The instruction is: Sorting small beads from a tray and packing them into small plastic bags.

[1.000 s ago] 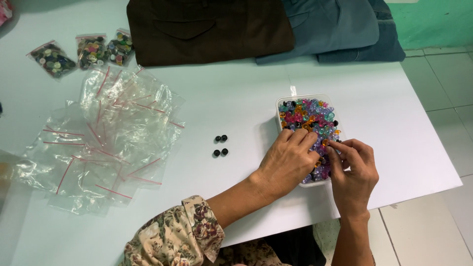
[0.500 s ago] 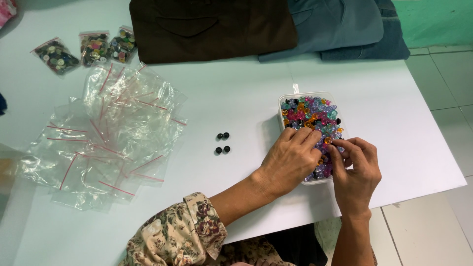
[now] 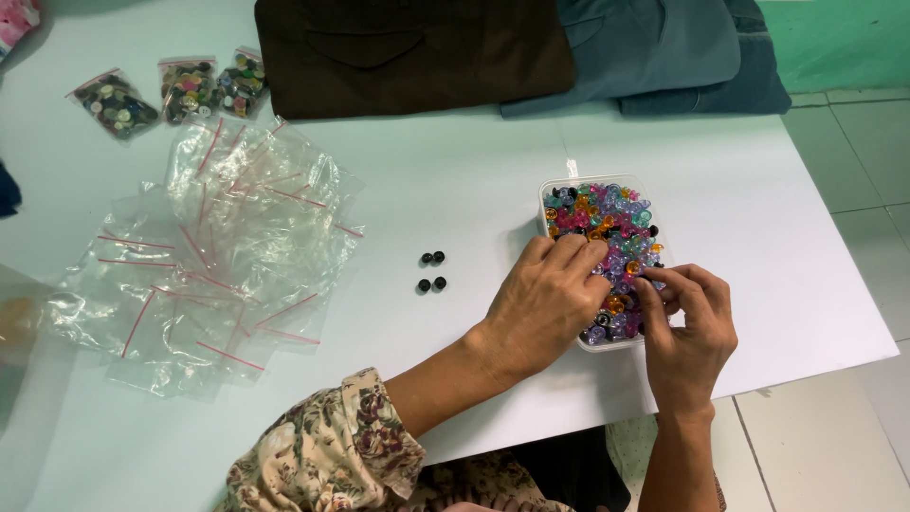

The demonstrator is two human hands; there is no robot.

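Over the clear tub (image 3: 555,194) of coloured beads (image 3: 611,223), head view: both hands work in the beads. Left hand (image 3: 545,303) lies palm-down across tub's near-left part, fingers curled into the beads; can't tell if it's got hold of any. Right hand (image 3: 687,327) at tub's near-right corner, fingertips pinched together on sth tiny, too small to make out. Tub sits on white table (image 3: 455,180), towards its right edge. Left of tub, well apart: four small black beads (image 3: 431,271) in a 2x2 cluster. Further left, a loose pile of empty clear zip bags (image 3: 213,256). Beyond tub, folded brown cloth (image 3: 412,52) & blue cloth (image 3: 664,47). Far left of tub, three filled button bags (image 3: 175,90).
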